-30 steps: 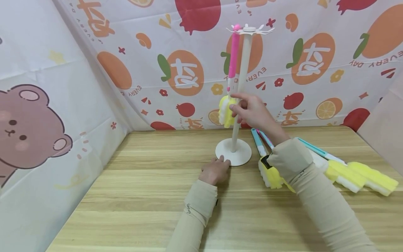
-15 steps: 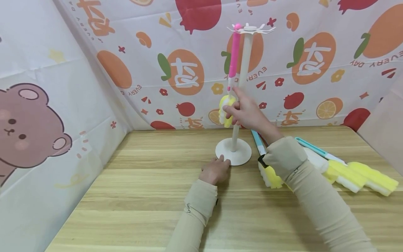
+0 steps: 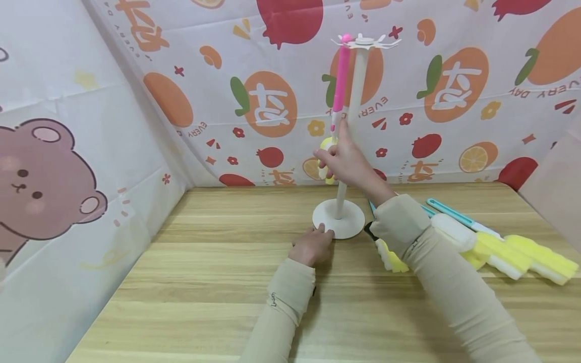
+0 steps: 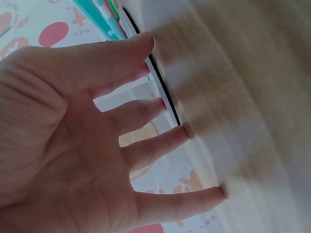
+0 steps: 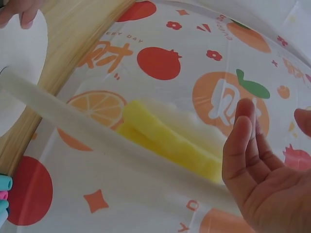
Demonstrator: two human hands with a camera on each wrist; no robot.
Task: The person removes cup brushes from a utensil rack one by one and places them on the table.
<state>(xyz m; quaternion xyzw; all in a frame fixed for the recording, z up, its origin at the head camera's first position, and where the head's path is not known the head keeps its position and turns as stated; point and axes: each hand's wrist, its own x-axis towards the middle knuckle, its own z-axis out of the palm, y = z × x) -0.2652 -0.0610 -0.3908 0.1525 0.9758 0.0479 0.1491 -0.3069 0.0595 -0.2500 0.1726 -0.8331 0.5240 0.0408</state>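
Note:
A white stand rises from a round base, with prongs around its top. From one prong on the left hangs a sponge brush with a pink handle; its yellow-and-white sponge head is partly covered in the head view. My right hand is beside the pole in front of that sponge, thumb apart from the fingers and nothing between them. Low down, my left hand touches the near rim of the base. The left wrist view shows its fingers fairly straight and spread.
On the right of the wooden table lie several more sponge brushes, some with teal handles. My right sleeve covers part of them. A fruit-print cloth hangs behind, and a bear-print cloth stands at the left.
My right hand has shifted left across the front of the hanging sponge, its index finger now pointing upward. The brush still hangs from the stand, and the left hand has stayed at the base.

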